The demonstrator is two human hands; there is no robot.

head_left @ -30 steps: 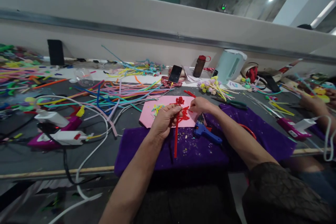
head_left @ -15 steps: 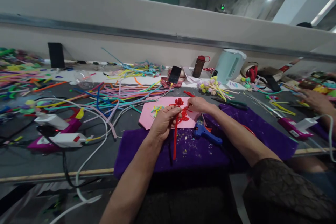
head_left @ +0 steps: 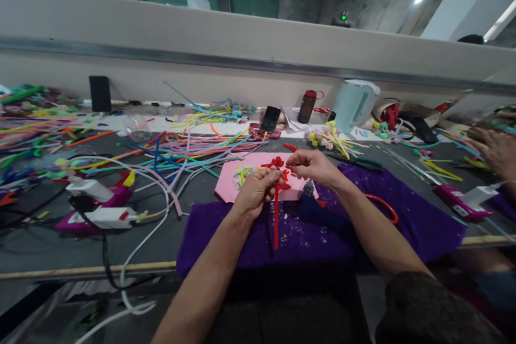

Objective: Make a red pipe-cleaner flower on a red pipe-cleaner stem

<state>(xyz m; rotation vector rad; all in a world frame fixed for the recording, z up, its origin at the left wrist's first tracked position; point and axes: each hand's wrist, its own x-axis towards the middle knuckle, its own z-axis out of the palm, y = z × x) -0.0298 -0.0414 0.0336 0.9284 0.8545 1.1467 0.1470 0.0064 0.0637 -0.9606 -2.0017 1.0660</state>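
My left hand (head_left: pixel 262 189) pinches a red pipe-cleaner flower (head_left: pixel 277 163) by its stem, which hangs straight down over a purple cloth (head_left: pixel 229 236). To the flower's right, my right hand (head_left: pixel 308 164) is closed, thumb and fingertips together; whatever may be between them is too small to make out. Beneath both hands lies a pink sheet (head_left: pixel 226 185) carrying short red pieces and a little heap of yellow and green clippings (head_left: pixel 243 173). A dark blue glue gun (head_left: pixel 322 212) rests on the cloth below my right wrist.
Bundles of coloured pipe cleaners (head_left: pixel 201 145) spread over the left side. Power strips (head_left: pixel 94 215) with cables lie at the left front. Behind stand a phone (head_left: pixel 270 119), a brown bottle (head_left: pixel 307 107) and a pale kettle (head_left: pixel 355 105). Another person's hand (head_left: pixel 497 153) is at far right.
The camera view has shifted slightly. My right hand has moved a little away from the flower, its fingers lifted. My left hand keeps hold of the flower's stem.
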